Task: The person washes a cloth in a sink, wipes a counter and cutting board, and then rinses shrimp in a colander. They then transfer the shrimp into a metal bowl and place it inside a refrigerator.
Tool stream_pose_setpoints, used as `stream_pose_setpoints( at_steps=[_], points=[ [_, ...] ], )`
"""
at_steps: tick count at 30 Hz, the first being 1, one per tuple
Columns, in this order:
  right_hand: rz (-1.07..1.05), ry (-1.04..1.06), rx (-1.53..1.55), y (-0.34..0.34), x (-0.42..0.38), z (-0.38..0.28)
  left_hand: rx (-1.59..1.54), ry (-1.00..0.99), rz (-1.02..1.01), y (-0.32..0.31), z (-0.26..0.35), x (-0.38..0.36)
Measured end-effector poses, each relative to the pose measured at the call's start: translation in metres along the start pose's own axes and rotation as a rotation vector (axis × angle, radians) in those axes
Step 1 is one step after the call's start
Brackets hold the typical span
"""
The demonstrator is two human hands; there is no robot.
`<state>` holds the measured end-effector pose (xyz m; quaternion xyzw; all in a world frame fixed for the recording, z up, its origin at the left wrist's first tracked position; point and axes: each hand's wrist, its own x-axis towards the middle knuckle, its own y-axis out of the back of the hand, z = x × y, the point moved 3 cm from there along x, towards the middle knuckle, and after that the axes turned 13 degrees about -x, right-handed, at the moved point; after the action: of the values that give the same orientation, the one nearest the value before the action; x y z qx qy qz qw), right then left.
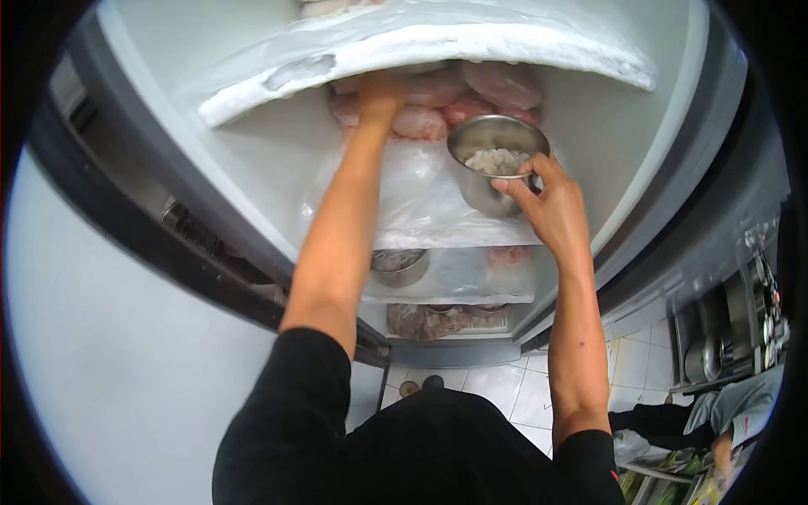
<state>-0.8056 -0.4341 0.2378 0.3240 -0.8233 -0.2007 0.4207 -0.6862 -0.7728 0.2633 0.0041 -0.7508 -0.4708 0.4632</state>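
My right hand (pixel 554 202) grips the near right rim of a deep stainless steel bowl (pixel 481 195), thumb outside and fingers at the edge. Pale, whitish chunks of food (pixel 497 162) lie in the bowl, which is tilted toward me in front of the freezer shelf. Deep under the frosted upper shelf, my left hand (pixel 381 94) reaches in among bags of pinkish frozen meat (pixel 420 123). Its fingers are hidden or blurred there, so whether it holds anything cannot be seen.
An icy upper shelf edge (pixel 471 40) hangs above both hands. Plastic film covers the middle shelf (pixel 412 198). Below stand another metal bowl (pixel 401 268) and bagged meat (pixel 421 322). An open door (pixel 118 337) is at left; a person in grey (pixel 732 408) works at lower right.
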Motion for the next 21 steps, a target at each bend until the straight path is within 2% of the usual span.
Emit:
stream_pose_setpoints(
  at_steps=[2, 4, 6, 8, 10, 12, 14, 16, 18, 20, 21],
  points=[
    [-0.002, 0.085, 0.025, -0.013, 0.013, -0.012, -0.902, 0.274, 0.331, 0.081, 0.039, -0.076],
    [-0.004, 0.156, 0.068, -0.032, 0.029, -0.032, -0.998, 0.361, 0.373, 0.126, 0.075, -0.146],
    [-0.089, 0.19, 0.141, -0.057, 0.041, -0.055, -1.144, 0.565, 0.288, 0.163, 0.101, -0.206],
    [-0.167, 0.248, 0.155, -0.088, 0.049, -0.064, -0.984, 0.538, 0.169, 0.192, 0.112, -0.266],
    [-0.217, 0.334, 0.123, -0.139, 0.056, -0.064, -0.872, 0.597, 0.12, 0.236, 0.126, -0.317],
    [-0.192, 0.365, 0.086, -0.166, 0.052, -0.061, -0.693, 0.605, 0.175, 0.275, 0.133, -0.376],
    [-0.186, 0.346, 0.12, -0.165, 0.037, -0.059, -0.5, 0.82, 0.208, 0.331, 0.147, -0.427],
    [-0.167, 0.287, 0.215, -0.128, 0.017, -0.06, -0.101, 0.644, 0.323, 0.39, 0.168, -0.465],
    [-0.086, 0.337, 0.547, -0.082, -0.026, -0.061, 0.233, 0.567, 0.423, 0.455, 0.191, -0.51],
    [-0.309, 0.26, 0.496, -0.051, -0.084, -0.044, 0.75, 0.385, 0.44, 0.521, 0.218, -0.523],
    [-0.401, 0.31, 0.486, -0.047, -0.116, -0.029, 0.85, 0.373, 0.477, 0.549, 0.229, -0.519]
  ],
)
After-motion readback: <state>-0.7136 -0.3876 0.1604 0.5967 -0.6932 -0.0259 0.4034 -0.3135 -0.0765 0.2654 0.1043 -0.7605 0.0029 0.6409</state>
